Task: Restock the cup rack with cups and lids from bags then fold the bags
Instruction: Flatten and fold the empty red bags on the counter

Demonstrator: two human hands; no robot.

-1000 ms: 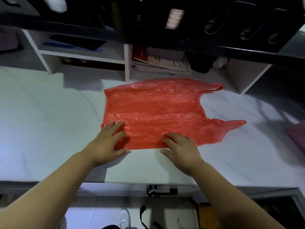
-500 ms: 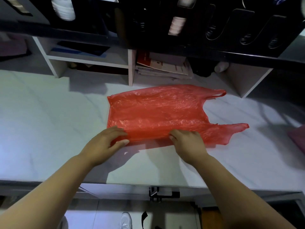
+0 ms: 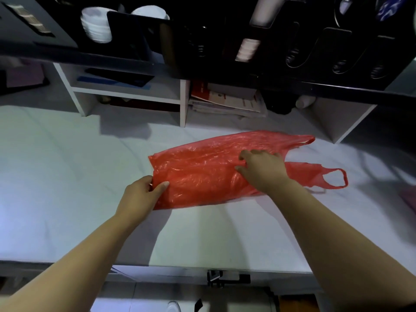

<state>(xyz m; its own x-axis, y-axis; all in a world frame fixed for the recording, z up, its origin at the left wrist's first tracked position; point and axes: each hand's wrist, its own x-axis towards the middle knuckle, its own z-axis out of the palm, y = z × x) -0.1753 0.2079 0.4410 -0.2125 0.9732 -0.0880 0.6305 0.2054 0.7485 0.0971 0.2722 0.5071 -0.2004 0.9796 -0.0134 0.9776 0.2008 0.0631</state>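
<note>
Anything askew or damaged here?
Nothing spilled or torn. The red bag is mid-fold, pinched by the left hand and right hand; its two handles lie splayed apart, not stacked. The paper stack behind it sits skewed.

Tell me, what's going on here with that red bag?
A person is folding an empty red plastic bag on a white counter. The left hand pinches the bag's closed end, and the right hand grips it near the middle, bringing the near side up over the rest. The handles trail off to the right. Behind, a black rack already holds stacked white cups.
</note>
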